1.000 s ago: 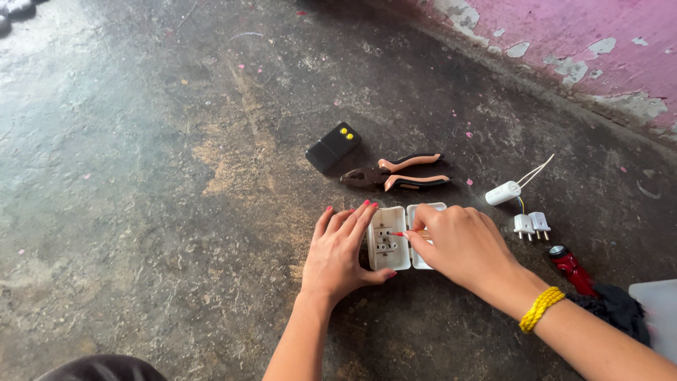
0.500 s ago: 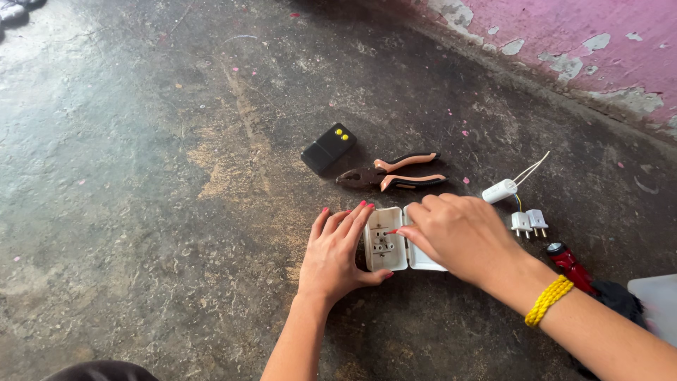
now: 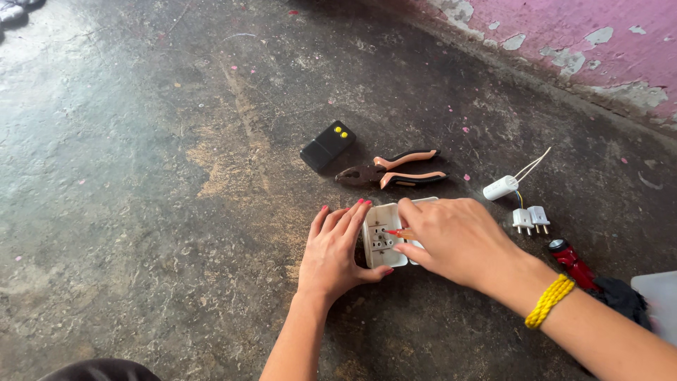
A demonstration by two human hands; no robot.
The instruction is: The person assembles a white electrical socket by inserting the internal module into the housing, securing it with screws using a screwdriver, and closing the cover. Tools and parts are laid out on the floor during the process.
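Note:
A white plastic socket box point(image 3: 381, 243) lies open on the dark concrete floor, its metal contacts facing up. My left hand point(image 3: 336, 254) rests flat against its left side, thumb under its near edge, holding it still. My right hand point(image 3: 451, 240) covers the box's right half and pinches a thin orange-tipped tool point(image 3: 397, 233) whose tip points at the contacts. A yellow beaded bracelet point(image 3: 546, 302) sits on my right wrist.
Pliers point(image 3: 391, 173) with orange-and-black handles lie just beyond the box, beside a small black block point(image 3: 326, 146) with two yellow dots. Right of my hand are a white cylinder with wires point(image 3: 502, 186), two small white plugs point(image 3: 530, 219) and a red tool point(image 3: 572, 265). A peeling pink wall point(image 3: 599, 42) runs along the back.
My right hand has shifted left over the box, and the orange tip now sits at the contacts. The left hand has stayed in place on the box.

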